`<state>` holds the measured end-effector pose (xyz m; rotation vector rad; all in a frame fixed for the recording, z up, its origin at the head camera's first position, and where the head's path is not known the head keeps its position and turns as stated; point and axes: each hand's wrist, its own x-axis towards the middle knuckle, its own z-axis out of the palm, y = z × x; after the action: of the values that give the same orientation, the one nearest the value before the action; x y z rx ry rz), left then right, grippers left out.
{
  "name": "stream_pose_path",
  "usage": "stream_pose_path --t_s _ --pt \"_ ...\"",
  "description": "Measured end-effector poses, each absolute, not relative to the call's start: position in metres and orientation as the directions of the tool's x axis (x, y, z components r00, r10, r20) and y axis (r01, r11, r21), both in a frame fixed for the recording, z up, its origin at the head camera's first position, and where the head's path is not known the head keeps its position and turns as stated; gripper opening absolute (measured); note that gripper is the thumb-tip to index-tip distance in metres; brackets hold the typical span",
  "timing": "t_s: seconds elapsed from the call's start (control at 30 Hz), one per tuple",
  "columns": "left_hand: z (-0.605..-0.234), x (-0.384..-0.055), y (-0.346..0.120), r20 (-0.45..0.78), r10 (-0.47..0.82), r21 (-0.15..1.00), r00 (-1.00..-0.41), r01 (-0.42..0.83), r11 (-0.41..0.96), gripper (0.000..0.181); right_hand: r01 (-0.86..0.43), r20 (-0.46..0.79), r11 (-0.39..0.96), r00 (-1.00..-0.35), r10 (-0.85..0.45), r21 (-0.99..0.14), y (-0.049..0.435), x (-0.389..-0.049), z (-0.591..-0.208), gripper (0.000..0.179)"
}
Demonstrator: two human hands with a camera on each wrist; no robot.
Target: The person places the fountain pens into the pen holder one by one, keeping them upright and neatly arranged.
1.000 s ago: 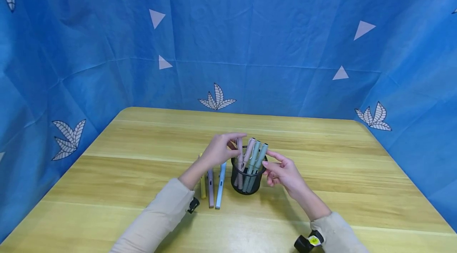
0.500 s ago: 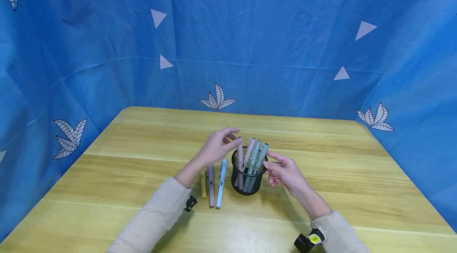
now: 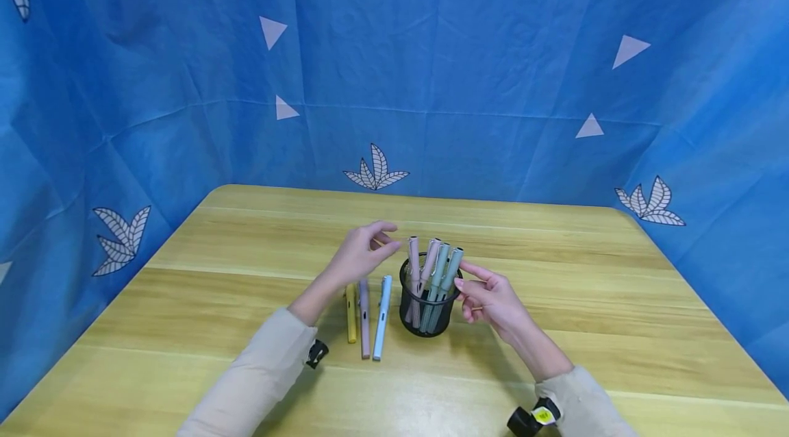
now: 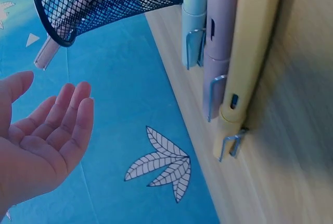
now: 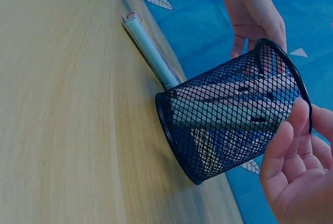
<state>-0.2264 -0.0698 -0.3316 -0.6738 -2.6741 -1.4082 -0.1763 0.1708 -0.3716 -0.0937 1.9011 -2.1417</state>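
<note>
A black mesh pen holder [image 3: 427,329] stands upright on the table, with two pale pink pens [image 3: 414,259] and two green pens [image 3: 453,264] leaning in it, clips upward. My right hand [image 3: 498,301] pinches its rim on the right side, thumb and forefinger at the mesh in the right wrist view. Left of the holder, my left hand [image 3: 359,253] hovers with nothing in it, its loosely bent fingers apart from the nearest pink pen. Below that hand, a yellow pen [image 4: 252,41], a purple pen [image 3: 365,327] and a light blue pen [image 3: 381,320] lie side by side.
The wooden table [image 3: 616,327] spreads out on both sides of the pens. A blue cloth [image 3: 493,81] with leaf and triangle prints hangs behind it and along its sides. Black wrist cameras [image 3: 526,420] sit on both sleeves.
My left hand has let go of the leftmost pink pen in the holder and drawn away to the left. My right hand and the holder have stayed in place.
</note>
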Motion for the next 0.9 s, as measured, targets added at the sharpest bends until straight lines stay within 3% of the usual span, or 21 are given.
stream_pose_path --t_s 0.63,0.9 --pt "-0.338 -0.23 -0.095 0.042 0.238 0.84 -0.97 0.163 0.518 0.037 0.175 -0.146 -0.105 -0.96 -0.241 -0.979 0.171 -0.176 -0.37 0.056" --pt "-0.345 -0.23 -0.103 0.001 0.219 0.83 -0.976 0.123 0.544 0.04 0.175 -0.147 -0.101 -0.961 -0.236 -0.979 0.17 -0.175 -0.37 0.057"
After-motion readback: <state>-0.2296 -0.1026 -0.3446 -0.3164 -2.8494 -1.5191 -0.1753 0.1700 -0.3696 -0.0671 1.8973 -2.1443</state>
